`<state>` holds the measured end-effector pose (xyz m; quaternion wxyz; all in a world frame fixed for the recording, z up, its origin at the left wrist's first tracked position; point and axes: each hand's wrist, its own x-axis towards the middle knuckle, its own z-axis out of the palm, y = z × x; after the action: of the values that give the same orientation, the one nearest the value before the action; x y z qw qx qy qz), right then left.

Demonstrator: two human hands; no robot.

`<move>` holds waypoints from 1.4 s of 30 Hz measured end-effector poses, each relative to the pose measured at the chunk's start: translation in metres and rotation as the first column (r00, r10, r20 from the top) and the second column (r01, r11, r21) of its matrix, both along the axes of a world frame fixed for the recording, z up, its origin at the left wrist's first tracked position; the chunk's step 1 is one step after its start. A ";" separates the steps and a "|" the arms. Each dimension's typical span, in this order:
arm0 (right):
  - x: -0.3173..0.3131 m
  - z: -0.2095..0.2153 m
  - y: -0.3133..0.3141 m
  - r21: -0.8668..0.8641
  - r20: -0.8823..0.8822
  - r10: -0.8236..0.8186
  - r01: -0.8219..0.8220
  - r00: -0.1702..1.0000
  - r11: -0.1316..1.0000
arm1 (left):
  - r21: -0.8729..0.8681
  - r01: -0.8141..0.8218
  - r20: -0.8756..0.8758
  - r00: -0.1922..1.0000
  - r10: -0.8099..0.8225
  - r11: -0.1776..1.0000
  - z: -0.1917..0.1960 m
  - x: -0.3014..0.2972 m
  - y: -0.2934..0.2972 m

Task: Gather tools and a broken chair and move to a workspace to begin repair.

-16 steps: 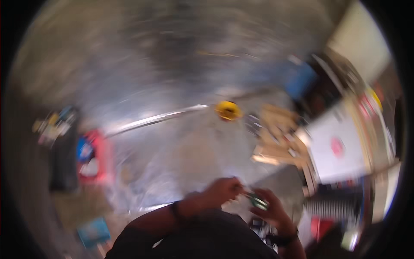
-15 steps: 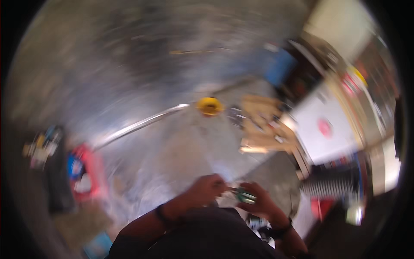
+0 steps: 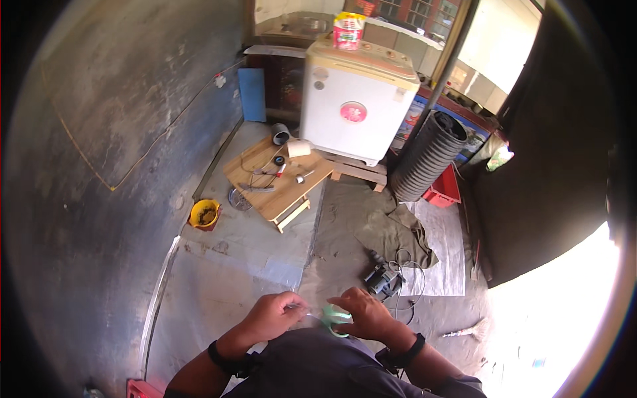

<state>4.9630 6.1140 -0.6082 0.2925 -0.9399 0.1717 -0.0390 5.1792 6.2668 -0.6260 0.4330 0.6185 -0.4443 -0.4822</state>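
My right hand [image 3: 365,314] is closed around what looks like a pair of scissors with pale green looped handles [image 3: 336,321], close in front of my body. Their thin grey part points toward my left hand [image 3: 277,315]. The left thumb and forefinger are pinched together at its far end; whether they grip the tip or some small thin thing there is too fine to make out. Beyond my hands, a low wooden table [image 3: 271,202] carries a cable, a dark roll, a beige block and several small tools. A black corded power tool [image 3: 383,281] lies on the floor ahead of my right hand.
At the back stands a white washing machine [image 3: 352,99], with a large corrugated pipe [image 3: 431,156] and a red crate [image 3: 443,189] beside it. A yellow bowl [image 3: 204,213] sits by the left wall [image 3: 119,132]. A brush [image 3: 468,330] lies at right.
My view has swung to the right, bringing the table, washing machine and power tool toward the middle. Both hands stay together at the scissors, and the right fingers now reach over the green handles.
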 end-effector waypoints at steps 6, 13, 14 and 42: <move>-0.063 -0.002 -0.010 -0.025 -0.151 -0.225 0.223 0.963 0.974 | -0.075 0.186 0.141 0.975 -0.174 0.980 0.016 -0.053 -0.058; -0.134 -0.018 -0.048 0.093 -0.205 -0.262 0.286 0.943 0.954 | 0.037 0.224 0.010 0.974 -0.225 0.974 0.006 -0.116 -0.116; -0.145 -0.019 -0.050 0.150 -0.215 -0.262 0.297 0.941 0.943 | 0.051 0.265 0.010 0.964 -0.266 0.963 0.003 -0.124 -0.124; -0.202 -0.021 0.051 0.982 0.095 -0.962 0.132 0.258 0.132 | 0.681 0.134 -0.040 0.988 -0.147 0.720 -0.188 0.043 -0.111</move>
<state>4.7610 6.1649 -0.6288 0.6990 -0.3498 0.4153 -0.4653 5.2219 6.1557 -0.8137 0.1347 0.7025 -0.2861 -0.6375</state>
